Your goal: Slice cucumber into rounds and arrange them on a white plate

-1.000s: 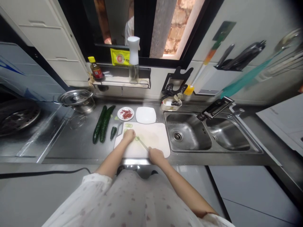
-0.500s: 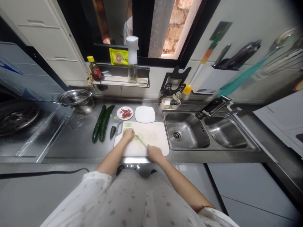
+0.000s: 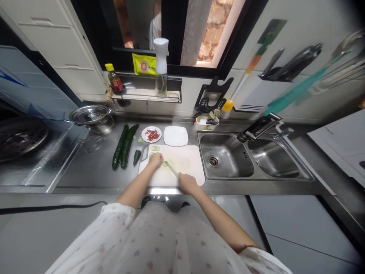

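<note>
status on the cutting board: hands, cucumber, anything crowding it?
Left hand pins the cucumber piece on the cutting board. Right hand grips the knife, blade at the piece. Whole cucumbers lie left, off the board.

Daylight came through the window (image 3: pixel 199 30) above the counter and lit the scene evenly, with soft glare on the steel sink (image 3: pixel 228 160) and worktop (image 3: pixel 85 175). The wide lens bent the edges strongly; corners darkened. Utensils on the right wall (image 3: pixel 299 87) were smeared by blur.
</note>
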The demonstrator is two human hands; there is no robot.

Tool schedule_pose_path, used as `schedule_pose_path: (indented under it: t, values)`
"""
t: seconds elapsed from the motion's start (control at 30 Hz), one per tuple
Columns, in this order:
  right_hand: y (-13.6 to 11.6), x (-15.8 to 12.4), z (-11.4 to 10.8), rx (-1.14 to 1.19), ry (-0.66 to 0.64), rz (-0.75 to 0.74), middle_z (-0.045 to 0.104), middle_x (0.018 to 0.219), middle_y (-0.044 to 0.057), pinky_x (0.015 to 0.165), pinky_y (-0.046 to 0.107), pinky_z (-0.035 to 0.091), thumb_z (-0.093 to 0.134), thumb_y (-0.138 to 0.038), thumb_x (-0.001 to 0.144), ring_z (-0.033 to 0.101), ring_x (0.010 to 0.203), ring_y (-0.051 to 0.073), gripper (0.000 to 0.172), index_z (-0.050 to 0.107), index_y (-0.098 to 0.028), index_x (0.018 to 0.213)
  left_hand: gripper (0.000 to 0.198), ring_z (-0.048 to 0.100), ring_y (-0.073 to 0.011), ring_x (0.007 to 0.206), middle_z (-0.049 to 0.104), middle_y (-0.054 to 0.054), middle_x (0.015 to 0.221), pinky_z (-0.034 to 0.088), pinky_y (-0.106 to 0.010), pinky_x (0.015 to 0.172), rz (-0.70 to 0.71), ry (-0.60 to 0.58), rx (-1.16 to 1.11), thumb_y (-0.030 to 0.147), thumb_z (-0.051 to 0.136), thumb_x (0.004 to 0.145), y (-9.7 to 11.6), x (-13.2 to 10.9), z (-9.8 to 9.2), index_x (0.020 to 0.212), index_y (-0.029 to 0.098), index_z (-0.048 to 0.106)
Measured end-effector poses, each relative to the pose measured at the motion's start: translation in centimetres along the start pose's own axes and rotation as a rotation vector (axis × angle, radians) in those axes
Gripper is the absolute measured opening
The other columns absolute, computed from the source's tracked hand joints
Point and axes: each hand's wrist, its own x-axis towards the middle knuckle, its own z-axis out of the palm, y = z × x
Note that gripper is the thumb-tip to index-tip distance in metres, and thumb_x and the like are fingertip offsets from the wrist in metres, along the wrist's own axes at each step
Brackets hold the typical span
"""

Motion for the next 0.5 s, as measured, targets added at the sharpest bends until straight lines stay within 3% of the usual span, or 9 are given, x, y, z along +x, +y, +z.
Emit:
schedule_pose_path:
  t: [0.5]
  values:
    - [-0.09,0.22,0.03,-0.016,0.009,0.002,0.067,0.096,0.015,0.07,0.031,0.046,0.036,-0.012,0.088,0.065,0.091,0.024,0.029,0.055,-0.015,0.109,0.019,0.064,-0.0203,0.09,0.071,-0.01,0.091,0.045,-0.025,0.08,0.009,-0.002,0.002,0.023,0.057,0.077,-0.09,0.03,-0.07,0.089,0.017,0.07]
